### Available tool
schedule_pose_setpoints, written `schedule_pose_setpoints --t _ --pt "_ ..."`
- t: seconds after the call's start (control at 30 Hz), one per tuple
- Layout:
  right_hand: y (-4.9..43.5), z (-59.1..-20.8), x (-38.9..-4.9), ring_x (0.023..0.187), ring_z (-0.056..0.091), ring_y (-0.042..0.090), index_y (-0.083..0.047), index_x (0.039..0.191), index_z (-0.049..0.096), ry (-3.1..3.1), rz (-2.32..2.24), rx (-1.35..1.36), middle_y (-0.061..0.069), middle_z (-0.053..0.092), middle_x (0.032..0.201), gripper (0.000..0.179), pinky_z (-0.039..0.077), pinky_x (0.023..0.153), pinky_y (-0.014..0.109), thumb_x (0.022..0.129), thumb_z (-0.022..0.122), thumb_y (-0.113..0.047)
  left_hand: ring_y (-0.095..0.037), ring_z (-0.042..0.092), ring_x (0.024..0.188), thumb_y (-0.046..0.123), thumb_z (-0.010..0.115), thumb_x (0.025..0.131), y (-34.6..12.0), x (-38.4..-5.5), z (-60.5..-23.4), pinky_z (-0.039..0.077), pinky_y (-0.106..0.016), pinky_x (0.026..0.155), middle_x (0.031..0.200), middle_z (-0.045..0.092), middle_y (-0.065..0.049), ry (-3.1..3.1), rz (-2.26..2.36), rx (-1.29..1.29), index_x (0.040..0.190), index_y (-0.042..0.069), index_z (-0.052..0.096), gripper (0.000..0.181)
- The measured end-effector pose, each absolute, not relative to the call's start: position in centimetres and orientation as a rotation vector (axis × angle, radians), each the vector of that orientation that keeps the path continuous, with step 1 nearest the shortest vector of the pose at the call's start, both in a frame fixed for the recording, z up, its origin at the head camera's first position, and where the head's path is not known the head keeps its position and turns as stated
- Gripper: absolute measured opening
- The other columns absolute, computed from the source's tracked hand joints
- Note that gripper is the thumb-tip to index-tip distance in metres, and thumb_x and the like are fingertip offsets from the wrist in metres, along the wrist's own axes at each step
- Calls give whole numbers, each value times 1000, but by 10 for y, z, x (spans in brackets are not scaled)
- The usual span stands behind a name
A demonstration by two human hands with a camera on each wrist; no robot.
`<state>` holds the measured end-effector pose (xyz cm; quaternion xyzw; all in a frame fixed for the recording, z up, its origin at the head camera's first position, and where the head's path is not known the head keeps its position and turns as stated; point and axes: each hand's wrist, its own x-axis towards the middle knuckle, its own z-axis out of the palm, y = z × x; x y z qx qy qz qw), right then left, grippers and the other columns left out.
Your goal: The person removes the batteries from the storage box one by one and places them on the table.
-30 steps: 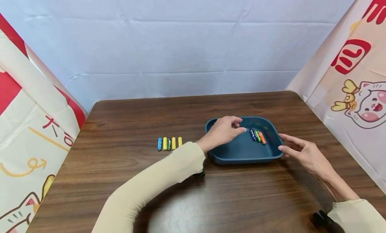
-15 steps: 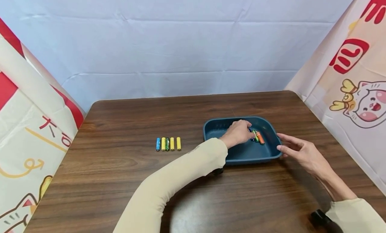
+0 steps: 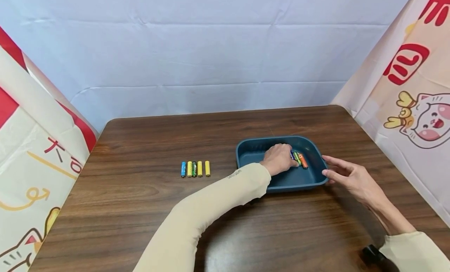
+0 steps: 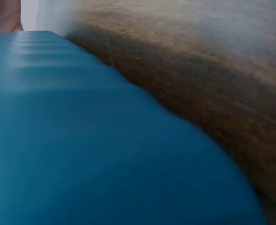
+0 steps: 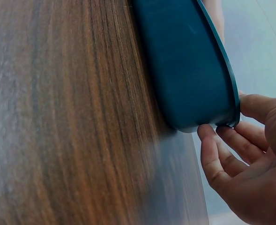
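In the head view a dark teal tray (image 3: 284, 188) stands on the table. My left hand (image 3: 277, 158) reaches down inside it, its thumb and fingertips at the two ends of a dark blue battery (image 3: 291, 155), pinching it; the hand partly hides it. Beside it lie a green battery (image 3: 297, 159) and an orange battery (image 3: 303, 161). At the tray's right end, my right hand (image 3: 356, 182) rests its thumb and fingertips against the outside of the wall and rim, as the right wrist view shows too. Only the tray's outer wall (image 4: 95, 140) fills most of the left wrist view.
Left of the tray, on the wooden table (image 3: 140, 209), a row of upright-lying batteries includes a blue battery (image 3: 183, 169), a green one and several yellow ones, such as the rightmost yellow battery (image 3: 207, 168). A white cloth (image 3: 211, 61) hangs behind the table's far edge.
My left hand has moved right and down into the tray, from above its left part to the dark blue battery. The right hand stays at the tray's right end.
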<state>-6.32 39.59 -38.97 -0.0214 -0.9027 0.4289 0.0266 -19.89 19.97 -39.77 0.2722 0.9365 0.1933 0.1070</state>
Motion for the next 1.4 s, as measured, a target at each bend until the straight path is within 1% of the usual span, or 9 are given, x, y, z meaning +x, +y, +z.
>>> schedule_pose_setpoints --t 0.1,0.3,0.6,0.73,0.87,0.97,1.13,1.33,1.4 --pt "395 -389 -64 82 73 20 3 151 48 -2789 1319 -58 22 70 118 59 57 71 24 104 66 -26 -6 54 78 49 77 92 201 -199 -400 47 -22 69 102 67 10 2791 526 800 120 25 72 37" --pt "394 -388 -63 82 73 20 2 152 47 -2802 1309 -77 25 69 117 60 56 71 22 104 66 -28 -7 54 70 50 77 92 201 -199 -403 47 -24 62 90 65 10 2835 490 801 106 25 73 28" --pt "394 -389 -61 81 73 21 3 152 47 -2790 1319 -65 16 73 113 59 57 72 22 103 67 -25 -9 54 65 48 77 93 201 -197 -405 45 -25 56 80 60 8 2830 476 838 91 23 71 25" --pt "395 -389 -60 81 73 22 3 152 47 -2793 1317 -65 16 73 113 60 56 72 22 103 67 -25 -9 54 71 49 77 92 201 -196 -403 46 -25 60 88 61 8 2800 481 807 99 24 73 27" --pt "394 -388 -61 81 73 22 3 152 46 -2799 1318 -68 23 71 115 60 56 72 23 104 67 -26 -7 53 77 47 79 91 199 -195 -398 45 -23 64 97 61 9 2761 551 769 113 25 73 31" --pt "393 -387 -61 82 73 22 3 153 46 -2802 1318 -71 25 70 117 60 56 72 23 104 66 -26 -7 53 76 42 79 92 197 -195 -394 45 -22 63 95 61 9 2716 652 762 115 23 73 30" --pt "393 -387 -62 81 73 22 3 152 47 -2802 1311 -63 23 70 117 60 56 72 22 103 67 -26 -9 55 73 33 79 93 192 -196 -386 45 -20 62 89 59 6 2628 829 736 122 17 71 33" --pt "394 -386 -62 81 73 22 3 152 47 -2798 1312 -53 20 71 118 59 57 72 23 103 67 -25 -10 56 65 31 78 95 184 -194 -374 44 -21 57 81 60 5 2551 904 747 134 17 67 43" --pt "394 -387 -61 81 73 23 4 152 47 -2799 1318 -49 19 71 117 59 57 73 22 103 67 -25 -9 56 67 31 78 95 179 -192 -368 44 -21 58 83 62 6 2533 927 766 137 17 66 47"
